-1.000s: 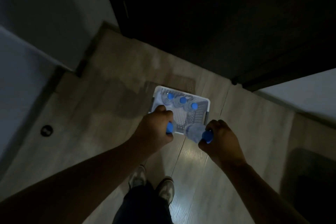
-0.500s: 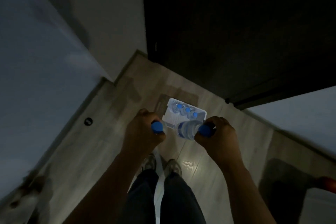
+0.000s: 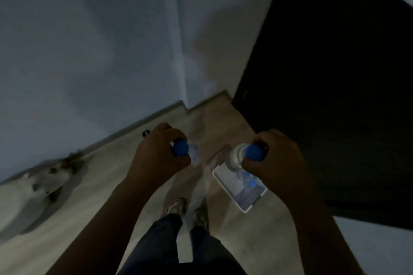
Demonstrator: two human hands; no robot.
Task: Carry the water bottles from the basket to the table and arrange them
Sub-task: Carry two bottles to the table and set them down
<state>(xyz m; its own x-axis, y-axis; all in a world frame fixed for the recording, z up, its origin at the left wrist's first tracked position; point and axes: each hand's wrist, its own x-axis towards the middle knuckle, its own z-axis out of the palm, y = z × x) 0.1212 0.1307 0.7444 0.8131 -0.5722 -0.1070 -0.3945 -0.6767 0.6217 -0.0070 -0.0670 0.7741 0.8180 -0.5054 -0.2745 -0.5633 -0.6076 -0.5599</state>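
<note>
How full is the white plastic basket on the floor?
Partly full: blue-capped clear bottles show inside the white plastic basket; count unclear.

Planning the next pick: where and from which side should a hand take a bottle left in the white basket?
Take the neck just under the blue cap, coming straight down from above. The remaining bottles seem to stand caps-up, bunched at one end of the basket, whose walls block their sides. Blur hides finer detail.
</note>
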